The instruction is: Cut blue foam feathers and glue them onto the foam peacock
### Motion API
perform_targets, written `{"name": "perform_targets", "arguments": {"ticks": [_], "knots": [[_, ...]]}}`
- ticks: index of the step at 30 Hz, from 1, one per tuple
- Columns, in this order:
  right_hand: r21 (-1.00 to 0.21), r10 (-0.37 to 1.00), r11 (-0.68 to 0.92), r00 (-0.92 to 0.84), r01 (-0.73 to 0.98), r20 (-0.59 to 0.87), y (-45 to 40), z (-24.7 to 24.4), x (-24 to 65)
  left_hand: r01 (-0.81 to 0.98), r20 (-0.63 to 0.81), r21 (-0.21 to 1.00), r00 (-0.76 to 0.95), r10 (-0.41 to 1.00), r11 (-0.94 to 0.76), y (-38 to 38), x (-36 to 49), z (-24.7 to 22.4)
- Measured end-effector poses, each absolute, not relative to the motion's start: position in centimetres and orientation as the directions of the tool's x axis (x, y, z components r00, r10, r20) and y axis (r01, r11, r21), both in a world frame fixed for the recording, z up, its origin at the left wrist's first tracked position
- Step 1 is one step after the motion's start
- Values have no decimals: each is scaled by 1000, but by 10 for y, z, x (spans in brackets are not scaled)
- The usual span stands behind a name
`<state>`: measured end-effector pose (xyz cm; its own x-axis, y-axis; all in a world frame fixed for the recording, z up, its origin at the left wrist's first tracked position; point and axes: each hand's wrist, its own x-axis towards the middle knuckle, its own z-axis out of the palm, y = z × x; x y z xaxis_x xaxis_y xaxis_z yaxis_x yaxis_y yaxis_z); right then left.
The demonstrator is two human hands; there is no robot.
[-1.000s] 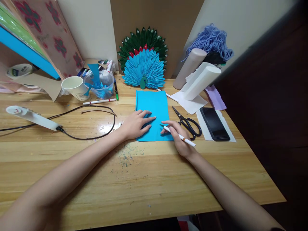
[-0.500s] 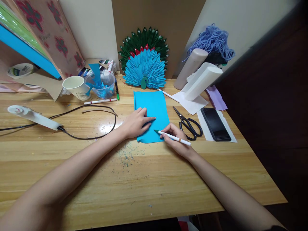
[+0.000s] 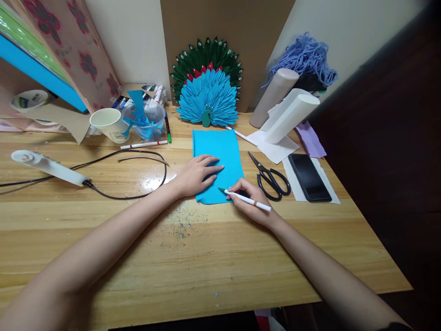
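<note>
A blue sheet (image 3: 220, 145), crepe-like with a curled lower edge, lies on the wooden table (image 3: 206, 262). My left hand (image 3: 196, 175) rests flat on its left side, fingers spread. In my right hand (image 3: 253, 200) is a white marker (image 3: 253, 202) with a brown band, pinched between thumb and fingers. Its dark green tip points left, at or just over the sheet's lower part; I cannot tell whether it touches. Black-handled scissors (image 3: 272, 179) lie right of the sheet. Behind it stands a paper peacock (image 3: 208, 99) with blue, red and green feathers.
At right are a phone (image 3: 310, 177), paper rolls (image 3: 292, 119) and purple yarn (image 3: 303, 62). On the left sit a paper cup (image 3: 110, 126), a clear tub (image 3: 148, 124) of blue scraps, a capped marker (image 3: 144, 145) and a white corded tool (image 3: 48, 168) with its black cable.
The marker and my right hand have shifted slightly left over the blue sheet. My left hand's fingers have spread wider apart on the sheet.
</note>
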<state>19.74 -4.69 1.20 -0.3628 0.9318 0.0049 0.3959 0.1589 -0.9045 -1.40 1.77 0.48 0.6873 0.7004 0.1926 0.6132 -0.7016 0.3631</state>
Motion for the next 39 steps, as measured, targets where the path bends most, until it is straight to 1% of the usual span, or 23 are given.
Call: {"name": "perform_targets", "arguments": {"ticks": [5,10,12,14,16,17,19,24,27,31,39], "knots": [[-909,910,174,-415,378,2,-45,11,199,619,181,363,687,704,-697,18,-14,4],[-936,873,111,-482,333,-68,-41,8,204,625,169,361,686,708,-692,18,-14,3],[-954,862,100,-504,283,-59,-39,6,205,624,166,367,686,709,-690,19,-14,3],[-973,890,86,-455,215,-22,-38,5,205,620,164,375,687,708,-689,19,-14,2],[-982,936,64,-351,180,-3,-39,4,203,618,161,379,689,707,-689,20,-14,2],[-982,951,52,-308,184,-7,-39,3,202,617,159,380,690,706,-689,20,-14,2],[-973,961,46,-276,227,-19,-41,3,200,618,157,377,691,705,-690,20,-14,1],[-914,956,114,-293,389,-5,-44,5,197,622,162,368,689,706,-691,20,-14,1],[-895,952,150,-305,420,17,-43,4,199,625,161,365,688,708,-690,19,-13,2],[-892,951,187,-302,412,60,-42,2,201,627,162,355,689,707,-693,19,-13,2],[-954,948,124,-317,272,33,-38,2,205,620,168,360,692,702,-697,20,-14,0]]}}
